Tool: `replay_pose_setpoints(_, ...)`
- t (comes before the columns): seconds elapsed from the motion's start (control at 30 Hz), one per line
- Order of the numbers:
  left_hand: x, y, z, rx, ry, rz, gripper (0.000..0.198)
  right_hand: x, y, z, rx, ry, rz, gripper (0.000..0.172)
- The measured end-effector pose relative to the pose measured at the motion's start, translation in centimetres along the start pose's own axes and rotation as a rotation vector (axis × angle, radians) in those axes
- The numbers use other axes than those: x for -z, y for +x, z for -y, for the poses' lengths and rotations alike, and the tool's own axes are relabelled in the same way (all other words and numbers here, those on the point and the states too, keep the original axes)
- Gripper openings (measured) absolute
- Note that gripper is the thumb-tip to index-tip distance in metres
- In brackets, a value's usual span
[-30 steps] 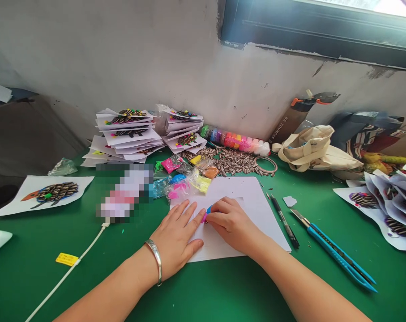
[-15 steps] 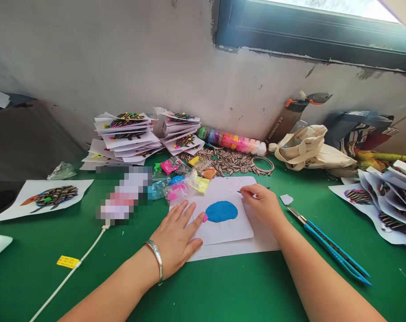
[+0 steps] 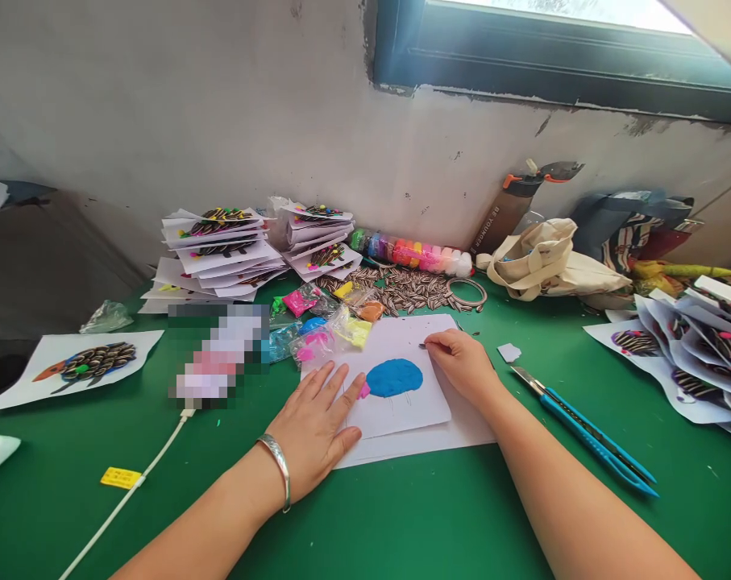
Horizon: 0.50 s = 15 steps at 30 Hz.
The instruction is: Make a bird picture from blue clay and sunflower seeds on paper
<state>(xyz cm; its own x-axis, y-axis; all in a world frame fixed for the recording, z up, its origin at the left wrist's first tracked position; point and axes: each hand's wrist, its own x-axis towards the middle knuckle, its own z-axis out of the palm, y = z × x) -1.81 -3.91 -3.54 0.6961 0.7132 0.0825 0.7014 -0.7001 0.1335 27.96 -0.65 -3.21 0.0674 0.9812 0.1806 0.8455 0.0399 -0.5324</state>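
Observation:
A white sheet of paper [image 3: 401,418] carries a flat blue oval of modelling clay [image 3: 394,378], with a small pink clay piece [image 3: 363,391] at its left end and thin drawn lines below. My left hand [image 3: 317,421] lies flat with fingers spread over the sheet's left part, its index fingertip by the pink piece. Just above and right of the oval, my right hand [image 3: 462,362] pinches a sunflower seed [image 3: 422,345], whose dark tip pokes out leftward. Behind the sheet lies a heap of sunflower seeds [image 3: 410,290].
Bagged clay [image 3: 310,342] sits behind my left hand. A blue utility knife [image 3: 586,431] and a paper scrap [image 3: 509,353] lie right. Stacks of seed pictures [image 3: 220,250] stand back left, more pictures [image 3: 691,354] at right. A white cable [image 3: 159,451] crosses the left side.
The whole view has shifted slightly. My right hand, still pinching the seed, has come a little closer to the blue oval; my left hand stays flat on the paper.

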Motion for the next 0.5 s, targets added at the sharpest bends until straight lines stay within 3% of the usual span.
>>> replay_pose_setpoints(0.5,0.23,0.03,0.13,0.008,-0.016,0.027,0.062,0.13,-0.05,0.65,0.019,-0.07,-0.02,0.021)
